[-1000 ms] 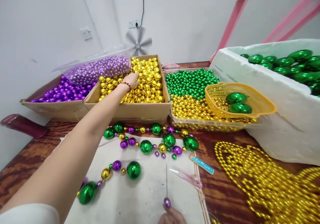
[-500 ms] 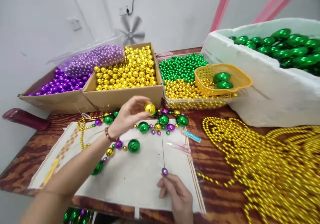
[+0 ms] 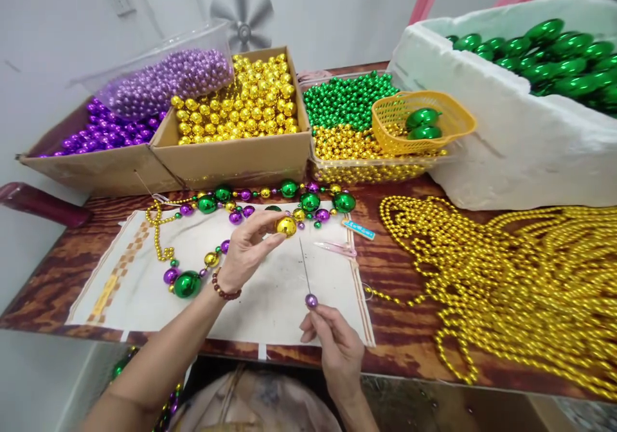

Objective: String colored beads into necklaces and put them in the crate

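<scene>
Between the thumb and fingers of my left hand (image 3: 253, 245) is a shiny gold bead (image 3: 286, 227), held above the white cloth (image 3: 270, 310). My right hand (image 3: 335, 342) pinches a long thin needle (image 3: 304, 265) near its lower end. A small purple bead (image 3: 311, 300) sits on the needle just above my right fingertips, and the needle's tip points up toward the gold bead without touching it. Behind my left hand, a strand of green, purple and gold beads (image 3: 207, 204) lies across the cloth, partly hidden by that hand.
Cardboard boxes of purple beads (image 3: 96, 136) and gold beads (image 3: 241, 104) stand at the back. Beside them are a clear tub (image 3: 366, 173), a yellow basket (image 3: 385, 123) and a white foam box (image 3: 472, 155). Gold bead strings (image 3: 506, 290) cover the right side; pink snips (image 3: 337, 249) lie on the cloth.
My left hand has brought the gold bead down from near the boxes, closer to the needle tip. The right hand keeps its pinch. The whole view has tilted downward.
</scene>
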{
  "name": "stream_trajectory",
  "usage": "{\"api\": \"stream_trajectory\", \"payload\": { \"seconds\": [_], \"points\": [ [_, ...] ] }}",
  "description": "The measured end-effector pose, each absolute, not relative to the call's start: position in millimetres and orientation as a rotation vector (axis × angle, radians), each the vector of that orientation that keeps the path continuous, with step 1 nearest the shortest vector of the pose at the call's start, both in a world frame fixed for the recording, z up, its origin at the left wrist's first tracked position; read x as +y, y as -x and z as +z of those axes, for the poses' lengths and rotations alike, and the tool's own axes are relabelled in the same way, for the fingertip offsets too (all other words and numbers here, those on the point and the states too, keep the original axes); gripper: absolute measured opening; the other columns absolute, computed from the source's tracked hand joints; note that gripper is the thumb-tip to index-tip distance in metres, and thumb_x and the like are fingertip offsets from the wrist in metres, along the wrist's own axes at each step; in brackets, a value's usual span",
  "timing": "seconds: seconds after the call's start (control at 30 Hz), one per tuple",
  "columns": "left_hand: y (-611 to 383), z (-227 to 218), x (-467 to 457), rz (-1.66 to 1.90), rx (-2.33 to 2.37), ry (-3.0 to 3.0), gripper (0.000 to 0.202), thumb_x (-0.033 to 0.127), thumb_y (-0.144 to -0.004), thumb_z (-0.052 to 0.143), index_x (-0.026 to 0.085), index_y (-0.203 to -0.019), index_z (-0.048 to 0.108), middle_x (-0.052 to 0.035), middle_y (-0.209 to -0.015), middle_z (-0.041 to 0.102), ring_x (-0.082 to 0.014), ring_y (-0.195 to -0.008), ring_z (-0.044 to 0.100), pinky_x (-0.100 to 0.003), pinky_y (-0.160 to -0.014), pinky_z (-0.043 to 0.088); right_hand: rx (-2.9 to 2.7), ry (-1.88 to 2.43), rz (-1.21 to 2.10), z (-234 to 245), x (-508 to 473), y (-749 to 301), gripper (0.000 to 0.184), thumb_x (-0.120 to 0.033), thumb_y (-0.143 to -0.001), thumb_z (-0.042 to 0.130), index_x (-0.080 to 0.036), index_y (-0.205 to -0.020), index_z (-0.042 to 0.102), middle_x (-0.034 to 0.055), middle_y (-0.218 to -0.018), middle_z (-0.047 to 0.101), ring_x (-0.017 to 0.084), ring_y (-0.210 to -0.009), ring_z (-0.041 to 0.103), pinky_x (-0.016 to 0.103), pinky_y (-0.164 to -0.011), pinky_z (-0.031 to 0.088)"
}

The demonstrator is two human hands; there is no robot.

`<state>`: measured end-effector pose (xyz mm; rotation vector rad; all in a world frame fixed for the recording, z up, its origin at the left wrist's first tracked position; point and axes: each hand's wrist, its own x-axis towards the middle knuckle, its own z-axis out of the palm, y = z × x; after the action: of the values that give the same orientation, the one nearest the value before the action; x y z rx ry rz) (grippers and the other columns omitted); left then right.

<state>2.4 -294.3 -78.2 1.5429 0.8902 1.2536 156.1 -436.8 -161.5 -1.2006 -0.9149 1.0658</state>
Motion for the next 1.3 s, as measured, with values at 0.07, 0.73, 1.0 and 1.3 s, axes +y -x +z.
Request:
{"api": "stream_trajectory", "payload": {
  "seconds": [0.07, 0.73, 1.0, 1.3],
  "points": [
    [-2, -80, -294, 1.274, 0.873, -1.471, 0.029, 0.027, -0.084, 0.072, 0.027, -0.114, 0.073, -0.0067, -0.113, 0.068, -0.0183, -0.105, 0.064, -0.033, -0.093, 0.054, -0.935, 1.208, 1.055, -162, -438, -156, 0.016, -0.029, -0.094, 0.059, -0.018, -0.090, 0.069, -0.0002, -0.065, 0.065, 0.012, -0.048, 0.061, 0.024, -0.049, 0.052],
    [-6, -76, -293, 1.245, 0.767, -0.784, 0.026, 0.029, -0.075, 0.080, 0.021, -0.100, 0.074, -0.0041, -0.096, 0.075, -0.0150, -0.082, 0.070, -0.027, -0.072, 0.053, -1.046, 1.169, 1.103, -176, -439, -147, 0.012, -0.022, -0.097, 0.055, -0.019, -0.094, 0.067, -0.0023, -0.067, 0.064, 0.009, -0.051, 0.061, 0.018, -0.051, 0.051],
    [-10, -77, -300, 1.206, 0.750, -0.783, 0.027, 0.030, -0.074, 0.081, 0.021, -0.099, 0.074, -0.0044, -0.095, 0.074, -0.0154, -0.080, 0.070, -0.027, -0.072, 0.053, -0.998, 1.165, 1.086, -170, -433, -139, 0.014, -0.021, -0.098, 0.054, -0.019, -0.093, 0.067, -0.0026, -0.067, 0.064, 0.008, -0.049, 0.061, 0.018, -0.049, 0.051],
    [-16, -77, -323, 1.281, 0.735, -0.924, 0.026, 0.026, -0.077, 0.079, 0.024, -0.103, 0.075, -0.0042, -0.100, 0.073, -0.0136, -0.083, 0.067, -0.025, -0.074, 0.055, -0.970, 1.124, 0.991, -165, -426, -127, 0.016, -0.018, -0.100, 0.051, -0.020, -0.095, 0.066, -0.0032, -0.071, 0.066, 0.007, -0.053, 0.063, 0.016, -0.053, 0.053]
  ]
}}
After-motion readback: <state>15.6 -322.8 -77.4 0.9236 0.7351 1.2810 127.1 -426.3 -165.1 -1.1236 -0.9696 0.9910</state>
